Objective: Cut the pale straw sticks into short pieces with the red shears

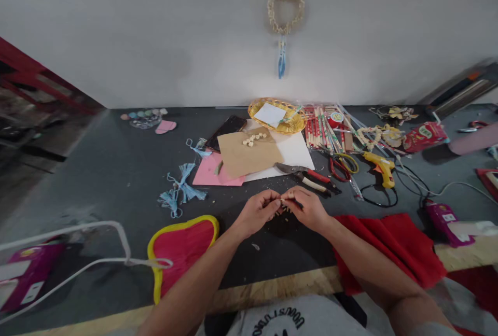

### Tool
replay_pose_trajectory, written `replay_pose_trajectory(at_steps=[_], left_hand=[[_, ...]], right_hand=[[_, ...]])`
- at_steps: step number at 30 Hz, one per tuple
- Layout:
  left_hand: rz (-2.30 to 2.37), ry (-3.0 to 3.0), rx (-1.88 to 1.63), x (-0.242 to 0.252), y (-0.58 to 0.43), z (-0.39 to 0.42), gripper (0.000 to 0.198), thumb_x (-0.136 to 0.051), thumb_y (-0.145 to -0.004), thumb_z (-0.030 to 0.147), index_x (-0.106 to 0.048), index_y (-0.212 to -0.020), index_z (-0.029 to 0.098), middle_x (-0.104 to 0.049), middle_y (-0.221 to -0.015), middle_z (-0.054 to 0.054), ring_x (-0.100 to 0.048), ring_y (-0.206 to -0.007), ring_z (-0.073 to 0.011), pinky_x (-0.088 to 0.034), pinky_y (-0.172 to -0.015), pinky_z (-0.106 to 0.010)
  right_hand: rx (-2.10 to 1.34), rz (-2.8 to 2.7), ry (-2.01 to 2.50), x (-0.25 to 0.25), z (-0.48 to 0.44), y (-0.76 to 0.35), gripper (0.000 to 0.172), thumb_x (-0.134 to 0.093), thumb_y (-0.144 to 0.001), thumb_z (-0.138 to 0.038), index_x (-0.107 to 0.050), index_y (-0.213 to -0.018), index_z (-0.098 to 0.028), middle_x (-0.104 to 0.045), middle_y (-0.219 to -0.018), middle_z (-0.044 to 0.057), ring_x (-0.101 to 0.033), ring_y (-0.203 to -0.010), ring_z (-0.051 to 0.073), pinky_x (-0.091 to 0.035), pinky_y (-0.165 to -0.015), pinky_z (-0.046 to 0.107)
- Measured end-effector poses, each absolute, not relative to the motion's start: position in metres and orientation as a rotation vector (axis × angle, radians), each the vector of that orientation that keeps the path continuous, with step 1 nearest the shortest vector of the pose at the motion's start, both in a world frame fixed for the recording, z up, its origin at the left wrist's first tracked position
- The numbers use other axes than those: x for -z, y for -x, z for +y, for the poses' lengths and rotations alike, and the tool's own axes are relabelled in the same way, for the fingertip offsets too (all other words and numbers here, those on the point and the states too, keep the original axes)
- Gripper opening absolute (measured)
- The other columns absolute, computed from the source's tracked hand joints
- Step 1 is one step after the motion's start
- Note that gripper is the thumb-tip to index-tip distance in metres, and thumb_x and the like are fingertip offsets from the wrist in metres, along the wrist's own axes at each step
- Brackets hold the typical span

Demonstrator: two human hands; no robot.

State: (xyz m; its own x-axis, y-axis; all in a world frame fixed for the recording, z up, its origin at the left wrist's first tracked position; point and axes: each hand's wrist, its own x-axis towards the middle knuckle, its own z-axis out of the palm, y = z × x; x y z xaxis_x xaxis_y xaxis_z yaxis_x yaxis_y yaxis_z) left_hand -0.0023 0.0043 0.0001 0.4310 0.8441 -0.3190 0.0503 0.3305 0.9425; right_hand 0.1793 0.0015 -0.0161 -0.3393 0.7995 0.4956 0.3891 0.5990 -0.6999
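Observation:
My left hand (259, 211) and my right hand (307, 209) meet over the dark tabletop (116, 170), fingertips pinched together on a small pale piece (282, 200) held between them. A thin dark tool tip sticks out under my right fingers; what it is I cannot make out. Small pale crumbs lie on the table just under the hands. Red-handled pruning shears (307, 176) lie just beyond my hands.
Brown paper (249, 157) with small beads, pink and white sheets, a yellow basket (277, 115), a bundle of sticks (321, 126), a yellow glue gun (381, 167), red cloth (385, 250), a red and yellow heart shape (181, 250), blue tassels (181, 188) and a white cord (97, 261) surround me.

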Motion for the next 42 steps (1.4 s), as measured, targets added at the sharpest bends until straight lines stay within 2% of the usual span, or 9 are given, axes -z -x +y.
replay_pose_trajectory(at_steps=[10,25,42], left_hand=[[1.038,-1.091,-0.676,-0.0022,0.0024,0.0047,0.023,-0.063,-0.078,0.035,-0.057,-0.088,0.015,-0.058,-0.069,0.003,-0.043,-0.051,-0.0057,-0.033,-0.050,-0.020],[1.016,-1.144,-0.653,0.0027,0.0062,0.0053,0.030,-0.064,-0.079,0.044,-0.057,-0.085,0.016,-0.057,-0.068,0.003,-0.045,-0.053,-0.0071,-0.034,-0.052,-0.020],[1.015,-1.189,-0.629,0.0012,0.0067,0.0052,0.029,-0.063,-0.080,0.044,-0.058,-0.085,0.016,-0.062,-0.072,0.000,-0.047,-0.057,-0.0081,-0.035,-0.053,-0.021]], right_hand=[[-0.593,-1.941,0.936,0.0166,0.0025,-0.1800,0.009,-0.056,-0.090,-0.019,-0.064,-0.094,-0.019,-0.068,-0.085,0.007,-0.065,-0.080,0.015,-0.056,-0.073,0.027],[-0.762,-1.865,0.960,0.0160,0.0013,-0.1809,0.007,-0.059,-0.089,-0.022,-0.065,-0.092,-0.020,-0.068,-0.083,0.005,-0.065,-0.077,0.015,-0.055,-0.070,0.027],[-0.818,-1.850,0.979,0.0164,0.0006,-0.1822,0.006,-0.060,-0.089,-0.024,-0.065,-0.090,-0.020,-0.068,-0.082,0.004,-0.064,-0.076,0.014,-0.053,-0.070,0.026]])
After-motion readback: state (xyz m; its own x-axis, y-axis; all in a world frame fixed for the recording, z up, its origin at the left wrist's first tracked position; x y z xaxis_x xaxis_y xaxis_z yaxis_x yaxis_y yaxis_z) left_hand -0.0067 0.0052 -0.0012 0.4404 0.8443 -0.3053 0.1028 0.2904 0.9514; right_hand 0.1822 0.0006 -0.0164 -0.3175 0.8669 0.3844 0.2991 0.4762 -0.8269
